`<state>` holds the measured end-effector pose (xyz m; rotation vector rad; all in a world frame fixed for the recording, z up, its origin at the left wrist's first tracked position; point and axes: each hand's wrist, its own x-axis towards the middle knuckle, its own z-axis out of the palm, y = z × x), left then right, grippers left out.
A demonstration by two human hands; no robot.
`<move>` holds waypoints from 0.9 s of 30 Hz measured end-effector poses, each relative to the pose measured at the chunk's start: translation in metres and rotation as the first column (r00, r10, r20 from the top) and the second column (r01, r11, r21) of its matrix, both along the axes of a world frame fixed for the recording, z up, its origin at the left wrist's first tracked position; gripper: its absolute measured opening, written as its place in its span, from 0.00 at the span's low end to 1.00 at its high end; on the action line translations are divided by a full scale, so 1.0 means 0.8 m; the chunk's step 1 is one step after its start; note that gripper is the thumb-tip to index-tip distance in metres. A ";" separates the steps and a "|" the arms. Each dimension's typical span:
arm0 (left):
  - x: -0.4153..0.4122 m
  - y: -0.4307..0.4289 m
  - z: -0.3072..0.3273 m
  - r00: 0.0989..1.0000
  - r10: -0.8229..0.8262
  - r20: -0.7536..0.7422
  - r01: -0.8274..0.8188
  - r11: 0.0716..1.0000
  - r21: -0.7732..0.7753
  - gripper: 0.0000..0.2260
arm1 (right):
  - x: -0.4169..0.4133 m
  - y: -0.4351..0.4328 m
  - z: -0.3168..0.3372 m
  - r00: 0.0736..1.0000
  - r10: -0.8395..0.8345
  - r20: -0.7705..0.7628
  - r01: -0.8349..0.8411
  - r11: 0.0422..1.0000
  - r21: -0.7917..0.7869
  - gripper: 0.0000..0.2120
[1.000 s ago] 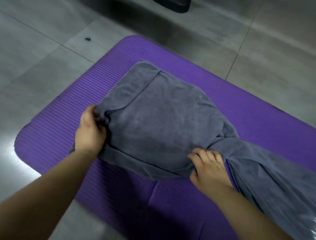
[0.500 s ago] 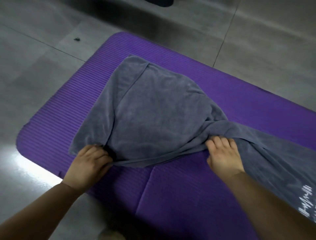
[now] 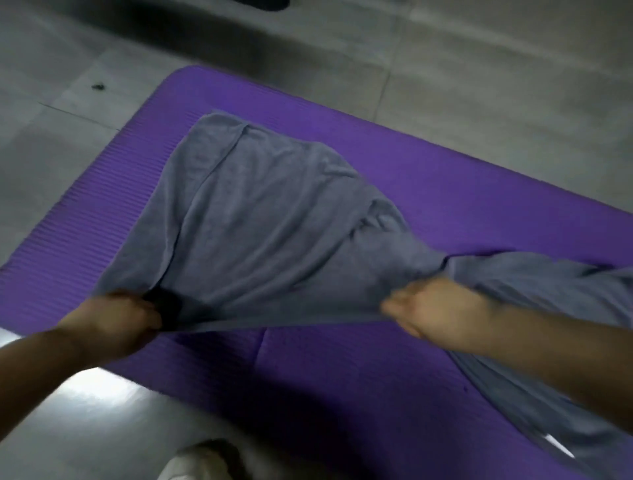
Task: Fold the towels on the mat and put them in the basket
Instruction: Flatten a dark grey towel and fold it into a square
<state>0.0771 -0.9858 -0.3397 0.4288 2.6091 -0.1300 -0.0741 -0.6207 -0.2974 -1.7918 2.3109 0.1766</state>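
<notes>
A large grey towel (image 3: 260,226) lies spread on the purple ribbed mat (image 3: 479,192), with its right part trailing off toward the lower right corner. My left hand (image 3: 116,322) grips the towel's near left corner. My right hand (image 3: 431,308) grips its near edge where the cloth bunches. That near edge is lifted a little off the mat and pulled taut between both hands. The picture is blurred by motion. No basket is in view.
Grey floor tiles (image 3: 479,78) surround the mat. A dark object (image 3: 263,3) sits at the top edge. Something pale (image 3: 202,459) shows at the bottom, below the mat's near edge. A bright reflection lies on the floor at the lower left.
Both hands have slid toward me along the towel to its near edge and now lift it, pulling it taut. The left side fold has opened out flatter.
</notes>
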 end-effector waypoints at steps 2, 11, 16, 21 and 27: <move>-0.024 0.024 0.009 0.952 -0.082 0.295 0.144 0.971 -0.193 0.15 | 0.033 0.041 -0.006 0.986 -0.069 0.150 0.029 0.967 0.252 0.09; -0.161 0.345 0.044 0.974 -0.183 0.133 0.148 0.960 0.238 0.21 | 0.033 0.199 -0.045 0.339 -0.850 0.403 0.940 0.317 -0.124 0.13; -0.145 0.462 -0.008 0.989 0.114 0.096 -0.136 0.952 0.275 0.31 | -0.023 0.266 -0.057 -0.193 -0.852 0.486 0.975 -0.222 -0.002 0.10; -0.160 0.434 -0.020 0.990 0.136 0.032 -0.135 0.869 0.477 0.18 | -0.052 0.269 -0.049 -0.055 -0.965 0.257 0.985 -0.095 -0.145 0.21; -0.142 0.392 0.009 0.954 0.082 0.289 -0.277 0.613 0.740 0.20 | -0.094 0.273 -0.055 0.424 -0.890 -0.170 0.894 0.381 0.238 0.25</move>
